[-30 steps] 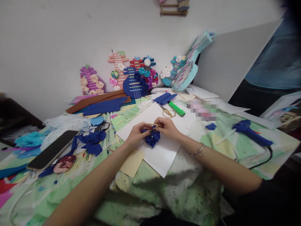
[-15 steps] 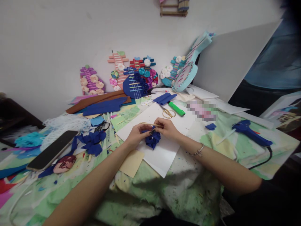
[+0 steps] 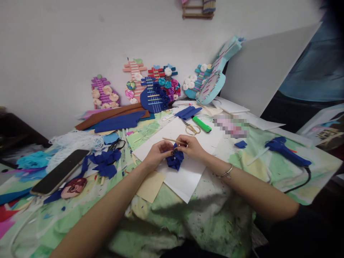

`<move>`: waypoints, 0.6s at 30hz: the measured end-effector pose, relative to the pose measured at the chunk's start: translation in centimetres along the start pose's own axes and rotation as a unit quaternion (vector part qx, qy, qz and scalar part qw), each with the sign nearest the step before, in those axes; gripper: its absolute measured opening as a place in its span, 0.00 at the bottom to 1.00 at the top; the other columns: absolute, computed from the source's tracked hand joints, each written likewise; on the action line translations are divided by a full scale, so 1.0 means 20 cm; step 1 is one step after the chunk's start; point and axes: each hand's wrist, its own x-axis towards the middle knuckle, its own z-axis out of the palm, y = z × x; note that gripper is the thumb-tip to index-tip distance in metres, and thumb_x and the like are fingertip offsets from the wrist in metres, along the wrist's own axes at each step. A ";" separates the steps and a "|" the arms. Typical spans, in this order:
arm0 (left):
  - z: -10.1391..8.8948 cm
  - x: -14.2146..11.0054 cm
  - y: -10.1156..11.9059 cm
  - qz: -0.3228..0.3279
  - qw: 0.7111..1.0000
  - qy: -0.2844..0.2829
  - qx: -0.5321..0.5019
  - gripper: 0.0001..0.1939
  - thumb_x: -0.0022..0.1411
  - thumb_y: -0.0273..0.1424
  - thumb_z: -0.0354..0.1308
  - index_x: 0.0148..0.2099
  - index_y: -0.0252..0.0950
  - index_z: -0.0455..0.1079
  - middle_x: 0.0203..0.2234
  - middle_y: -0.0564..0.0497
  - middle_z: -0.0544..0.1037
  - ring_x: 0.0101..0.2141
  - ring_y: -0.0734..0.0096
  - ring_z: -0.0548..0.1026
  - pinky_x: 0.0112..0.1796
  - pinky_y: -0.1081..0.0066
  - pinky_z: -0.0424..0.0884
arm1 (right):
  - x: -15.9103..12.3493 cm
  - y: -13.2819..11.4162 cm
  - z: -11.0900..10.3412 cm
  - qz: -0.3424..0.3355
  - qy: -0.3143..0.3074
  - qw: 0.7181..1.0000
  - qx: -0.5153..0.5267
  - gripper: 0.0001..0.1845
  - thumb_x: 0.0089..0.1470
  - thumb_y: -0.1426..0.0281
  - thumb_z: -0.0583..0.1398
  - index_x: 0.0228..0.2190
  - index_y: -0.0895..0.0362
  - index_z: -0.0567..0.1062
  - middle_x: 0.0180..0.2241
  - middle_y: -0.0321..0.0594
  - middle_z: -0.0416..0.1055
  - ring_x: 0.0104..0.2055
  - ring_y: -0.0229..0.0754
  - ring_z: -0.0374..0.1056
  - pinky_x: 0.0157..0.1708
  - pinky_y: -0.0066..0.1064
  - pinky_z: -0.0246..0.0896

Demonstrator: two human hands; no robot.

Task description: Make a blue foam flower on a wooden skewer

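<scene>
Over the white sheet (image 3: 185,184), your left hand (image 3: 156,154) pinches the blue paper flower (image 3: 176,163); your right hand (image 3: 192,146) grasps the wooden stick (image 3: 168,139) at its top edge. Squeezing too hard could crush it.

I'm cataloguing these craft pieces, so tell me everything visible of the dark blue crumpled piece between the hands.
The dark blue, crumpled, paper-like piece has ruffled, petal-like folds and a pointed lower edge. Fingers of the left bare hand and right bare hand touch its upper part. It appears over the white rectangular paper sheet; contact is unclear.
</scene>
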 end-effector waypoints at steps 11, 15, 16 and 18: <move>0.00 0.00 -0.01 -0.016 0.999 0.008 -0.038 0.15 0.46 0.33 0.70 0.34 0.31 0.73 0.28 0.50 0.76 0.29 0.73 0.73 0.33 0.72 0.66 | 0.00 -0.01 0.00 0.015 -0.019 0.999 0.020 0.06 0.45 0.71 0.61 0.23 0.58 0.66 0.20 0.29 0.58 0.23 0.32 0.53 0.25 0.25 0.48; 0.00 0.00 0.00 0.012 0.999 0.001 -0.036 0.14 0.48 0.33 0.69 0.36 0.33 0.73 0.31 0.50 0.75 0.32 0.71 0.73 0.35 0.71 0.67 | 0.00 0.00 0.00 0.021 -0.022 0.999 0.029 0.06 0.45 0.72 0.61 0.24 0.58 0.66 0.20 0.29 0.57 0.23 0.32 0.53 0.25 0.25 0.48; 0.00 0.00 0.00 0.019 0.999 0.002 -0.031 0.14 0.48 0.33 0.68 0.36 0.33 0.72 0.31 0.50 0.75 0.32 0.71 0.73 0.35 0.71 0.66 | 0.00 0.00 0.00 0.023 -0.022 0.999 0.030 0.06 0.45 0.72 0.61 0.24 0.57 0.66 0.20 0.28 0.57 0.23 0.32 0.53 0.25 0.25 0.49; 0.01 0.00 0.01 0.028 0.999 0.011 -0.020 0.15 0.48 0.34 0.68 0.37 0.33 0.71 0.30 0.51 0.75 0.32 0.71 0.73 0.35 0.72 0.66 | 0.00 0.00 0.00 0.027 -0.024 0.999 0.032 0.06 0.45 0.72 0.61 0.25 0.58 0.66 0.20 0.28 0.58 0.23 0.32 0.52 0.24 0.24 0.48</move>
